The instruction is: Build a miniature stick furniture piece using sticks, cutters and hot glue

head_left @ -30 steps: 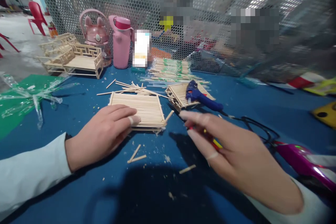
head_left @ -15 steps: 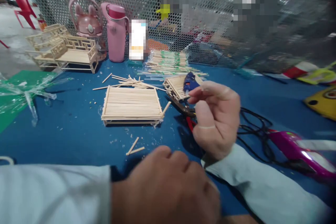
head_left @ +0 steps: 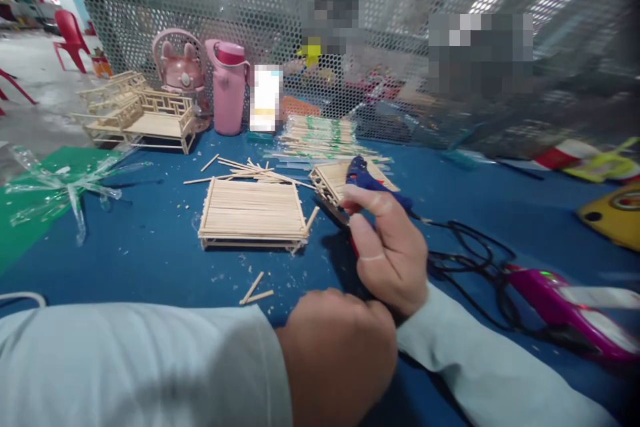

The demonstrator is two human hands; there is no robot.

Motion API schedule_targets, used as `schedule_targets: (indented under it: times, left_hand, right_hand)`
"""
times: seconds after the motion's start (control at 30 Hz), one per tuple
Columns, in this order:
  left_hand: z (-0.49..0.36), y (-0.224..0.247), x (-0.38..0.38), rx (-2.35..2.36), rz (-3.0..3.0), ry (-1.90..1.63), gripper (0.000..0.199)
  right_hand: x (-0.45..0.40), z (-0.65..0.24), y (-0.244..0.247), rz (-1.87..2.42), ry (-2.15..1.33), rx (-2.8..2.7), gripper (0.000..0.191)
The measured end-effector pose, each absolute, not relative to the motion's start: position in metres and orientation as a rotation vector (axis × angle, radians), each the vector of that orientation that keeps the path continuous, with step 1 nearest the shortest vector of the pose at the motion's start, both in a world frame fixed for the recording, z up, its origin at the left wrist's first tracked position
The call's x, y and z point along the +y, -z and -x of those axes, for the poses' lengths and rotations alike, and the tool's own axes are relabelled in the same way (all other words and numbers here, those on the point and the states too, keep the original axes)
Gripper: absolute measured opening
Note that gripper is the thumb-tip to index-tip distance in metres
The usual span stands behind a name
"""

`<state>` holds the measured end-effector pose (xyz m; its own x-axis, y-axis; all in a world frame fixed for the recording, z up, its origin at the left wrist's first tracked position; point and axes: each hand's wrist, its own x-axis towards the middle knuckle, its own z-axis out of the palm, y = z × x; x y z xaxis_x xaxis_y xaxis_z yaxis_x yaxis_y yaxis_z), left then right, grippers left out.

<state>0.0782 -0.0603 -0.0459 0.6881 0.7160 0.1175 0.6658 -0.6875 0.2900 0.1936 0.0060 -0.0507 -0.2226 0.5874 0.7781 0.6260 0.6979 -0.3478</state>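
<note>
My left hand (head_left: 340, 353) is curled into a fist, back toward me, low in front of the table's near side; its fingertips are hidden. Just beyond it, my right hand (head_left: 393, 250) is closed, with the thumb and index fingertips drawn together; whatever is between them cannot be made out. Behind the right fingertips lies a blue glue gun (head_left: 367, 179) on a small stick-built piece (head_left: 325, 177). Pliers, partly covered by that hand, show a dark jaw (head_left: 331, 209). Left of the hands stands a low rectangular platform of pale wooden sticks (head_left: 254, 210), touched by neither hand.
Loose sticks (head_left: 250, 170) lie behind the platform, two short offcuts (head_left: 257, 296) before it. Farther back are bundled sticks (head_left: 320, 130), a pink bottle (head_left: 230, 93) and a finished miniature bench (head_left: 155, 121). At right, a black cord (head_left: 470, 260) runs near a purple device (head_left: 560, 307).
The view has tilted up a little, so the tabletop things sit lower. My right hand has shifted left, uncovering more of the glue gun. My left fist has come closer to the right wrist.
</note>
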Motion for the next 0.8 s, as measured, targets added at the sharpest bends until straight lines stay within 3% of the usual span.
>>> schedule_targets:
  times: [0.13,0.23,0.47,0.67,0.8]
  left_hand:
    - [-0.045,0.024,-0.063,1.111,-2.728,-0.103,0.014]
    - [-0.011,0.029,-0.057,1.271,-2.76,-0.122,0.013]
    - [0.023,0.054,-0.056,0.824,-2.897,-0.653,0.012]
    - [0.024,0.057,-0.06,0.608,-3.004,-0.131,0.009]
    - [0.025,0.061,-0.05,0.715,-3.031,-0.111,0.006]
  right_hand:
    - [0.008,-0.191,0.048,0.928,0.151,-2.078,0.037]
    - [0.01,-0.19,0.049,0.918,0.217,-2.159,0.037]
    - [0.008,-0.187,0.05,0.928,0.136,-2.082,0.04]
    - [0.007,-0.187,0.05,0.94,0.147,-2.084,0.044]
    - [0.008,-0.187,0.05,0.939,0.156,-2.128,0.043]
